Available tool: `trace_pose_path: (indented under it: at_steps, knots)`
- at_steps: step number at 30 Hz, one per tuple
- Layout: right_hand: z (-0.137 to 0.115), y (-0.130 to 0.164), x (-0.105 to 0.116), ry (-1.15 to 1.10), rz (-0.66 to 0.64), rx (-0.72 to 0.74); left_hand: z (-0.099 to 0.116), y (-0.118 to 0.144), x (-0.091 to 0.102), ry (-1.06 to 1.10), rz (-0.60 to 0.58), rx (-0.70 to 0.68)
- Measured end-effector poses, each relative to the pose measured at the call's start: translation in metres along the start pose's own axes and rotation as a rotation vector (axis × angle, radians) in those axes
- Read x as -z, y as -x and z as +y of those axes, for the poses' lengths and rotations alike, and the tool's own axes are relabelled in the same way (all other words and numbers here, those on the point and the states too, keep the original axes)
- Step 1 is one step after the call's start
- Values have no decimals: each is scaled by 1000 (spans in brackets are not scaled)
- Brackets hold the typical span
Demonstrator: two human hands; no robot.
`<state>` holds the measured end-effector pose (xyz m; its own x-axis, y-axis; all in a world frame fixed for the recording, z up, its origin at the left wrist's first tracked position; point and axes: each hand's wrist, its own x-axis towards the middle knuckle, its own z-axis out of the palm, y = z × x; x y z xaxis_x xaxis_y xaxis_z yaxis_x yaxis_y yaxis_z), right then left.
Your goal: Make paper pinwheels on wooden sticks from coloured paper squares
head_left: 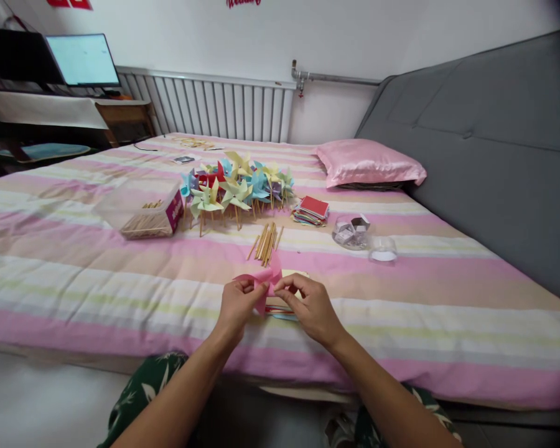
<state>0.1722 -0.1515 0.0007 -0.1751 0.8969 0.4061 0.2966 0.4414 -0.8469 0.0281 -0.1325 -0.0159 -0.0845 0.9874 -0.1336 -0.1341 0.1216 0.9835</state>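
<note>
Presently | left hand [237, 306]: gripping folded pink paper [264, 277] | right hand [315, 306]: thumb and finger pinching its middle

- You get bright, soft, fairly even light across the bed [121, 280]; its source you cannot tell.
- You have a glowing monitor [81, 59] beyond the far left corner and sheen on the pillow [368, 162] by the right edge.
- Beneath the near edge, you meet dark shadow.
- Your view stretches toward its sides and blackens at upper right; folds in the pink paper [263, 275] look soft.
</note>
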Motion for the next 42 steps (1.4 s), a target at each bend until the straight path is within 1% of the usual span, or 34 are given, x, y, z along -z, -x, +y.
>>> trace_pose_path:
  at_steps: [6, 12, 17, 20, 24, 28, 33, 36, 42]
  knots:
    - [3, 2, -7, 225, 52, 49, 2, 3, -2, 24, -31, -28]
    - [4, 5, -10, 260, 110, 39, 3, 4, -1, 43, -85, -30]
    - [2, 5, -10, 290, 120, 55, 3, 5, -1, 44, -99, -39]
    - [3, 5, -11, 272, 148, 54, 1, 4, 0, 59, -98, -44]
    - [9, 5, -12, 244, 209, 1, 0, 2, 1, 64, -105, -47]
    - [15, 3, -12, 98, 239, -34, 1, 2, 1, 58, -135, -67]
    - [14, 0, -10, -28, 206, -115, 2, 4, 3, 29, -138, -79]
    - [14, -1, -9, -48, 182, -143, 3, 4, 3, 19, -148, -79]
    - [15, -1, -9, -50, 154, -147, 2, 3, 3, 43, -190, -69]
